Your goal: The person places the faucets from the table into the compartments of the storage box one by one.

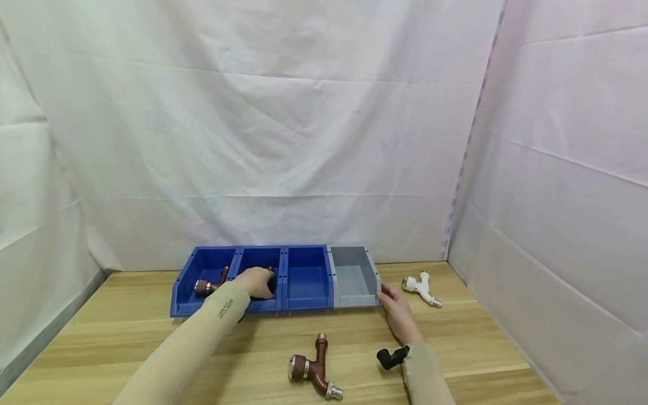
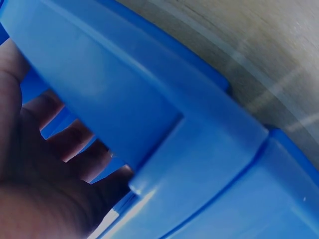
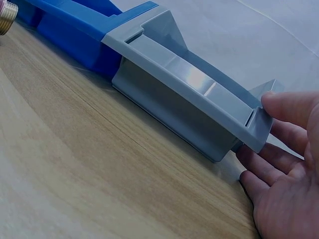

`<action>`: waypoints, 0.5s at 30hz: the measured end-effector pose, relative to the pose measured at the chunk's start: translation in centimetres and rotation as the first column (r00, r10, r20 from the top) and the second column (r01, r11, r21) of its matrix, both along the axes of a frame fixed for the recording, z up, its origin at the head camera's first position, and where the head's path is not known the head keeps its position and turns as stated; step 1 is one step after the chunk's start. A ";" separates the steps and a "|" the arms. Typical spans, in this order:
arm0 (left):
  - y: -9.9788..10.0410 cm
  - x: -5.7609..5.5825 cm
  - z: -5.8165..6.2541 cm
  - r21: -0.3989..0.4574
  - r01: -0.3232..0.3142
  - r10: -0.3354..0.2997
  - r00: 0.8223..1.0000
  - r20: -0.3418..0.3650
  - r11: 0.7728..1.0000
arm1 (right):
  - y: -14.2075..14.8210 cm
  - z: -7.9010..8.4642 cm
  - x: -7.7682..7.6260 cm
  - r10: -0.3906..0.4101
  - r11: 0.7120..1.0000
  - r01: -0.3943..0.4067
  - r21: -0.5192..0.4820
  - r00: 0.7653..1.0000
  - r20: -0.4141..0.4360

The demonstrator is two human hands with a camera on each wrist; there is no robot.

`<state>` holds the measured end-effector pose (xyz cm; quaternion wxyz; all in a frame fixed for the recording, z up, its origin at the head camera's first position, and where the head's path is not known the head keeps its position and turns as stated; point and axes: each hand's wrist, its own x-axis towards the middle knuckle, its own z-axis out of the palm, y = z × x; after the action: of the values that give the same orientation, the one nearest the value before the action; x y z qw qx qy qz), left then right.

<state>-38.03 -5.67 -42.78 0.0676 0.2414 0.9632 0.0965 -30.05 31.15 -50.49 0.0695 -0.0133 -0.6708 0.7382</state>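
My left hand reaches into the second blue bin from the left. In the left wrist view its spread fingers go behind the bin's front wall, which hides their tips. A small dark part shows beside that hand in the head view; its kind is unclear. At the right end of the row, my right hand grips the front corner of the grey bin. Its thumb rests on the rim, with the other fingers below and beside the corner.
A brown tap lies in the leftmost blue bin. Another brown tap is on the wooden table in front. Right of the grey bin lies a white tap. White cloth hangs behind the row.
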 end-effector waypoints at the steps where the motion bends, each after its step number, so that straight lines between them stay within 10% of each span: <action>1: 0.0 0.0 0.0 0.000 0.003 -0.003 1.000 -0.007 1.000 | 0.0 0.0 0.0 -0.001 1.000 0.001 0.003 1.000 -0.003; 15: -0.6 -0.3 -0.1 -0.026 0.014 -0.014 1.000 -0.016 1.000 | -0.2 0.0 -0.5 0.009 1.000 -0.009 -0.007 1.000 -0.011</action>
<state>-38.29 -6.22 -42.93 0.0638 0.2480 0.9632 0.0815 -30.50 30.95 -50.48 0.0697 -0.0065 -0.6679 0.7410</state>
